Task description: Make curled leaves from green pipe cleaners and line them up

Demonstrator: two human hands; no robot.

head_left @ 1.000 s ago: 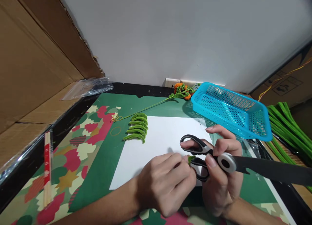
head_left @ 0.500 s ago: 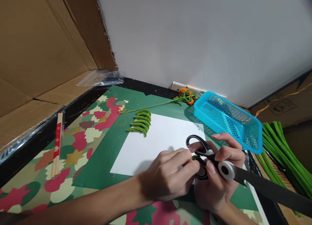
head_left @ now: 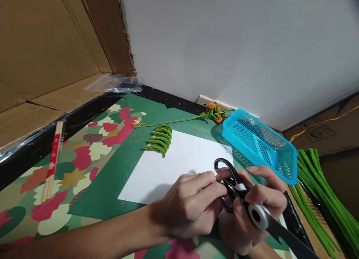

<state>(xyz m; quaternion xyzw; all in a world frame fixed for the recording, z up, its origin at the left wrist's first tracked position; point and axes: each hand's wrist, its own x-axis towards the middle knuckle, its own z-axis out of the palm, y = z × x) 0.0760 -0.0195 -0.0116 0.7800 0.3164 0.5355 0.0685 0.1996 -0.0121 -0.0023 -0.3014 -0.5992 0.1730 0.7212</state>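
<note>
My right hand (head_left: 252,206) is closed around black-and-white scissors (head_left: 259,216), whose blades point to the lower right. Its upper fingers are raised and curled. Close against it, my left hand (head_left: 193,203) has its fingers pinched near the scissor handles. A tiny bit of green shows between the two hands, mostly hidden by the fingers. On the left part of a white sheet (head_left: 185,154) lie several curved fuzzy green pieces (head_left: 159,139), side by side.
A blue perforated basket (head_left: 260,143) stands at the right. Orange flowers (head_left: 214,112) on a long green stem lie behind the sheet. Green fuzzy stems (head_left: 325,195) are bundled at the far right. Wrapped chopsticks (head_left: 52,162) and a clear plastic bag (head_left: 114,83) are at the left.
The view has shifted slightly. My right hand and the scissors sit a little lower, and less of the green bit shows between my hands.
</note>
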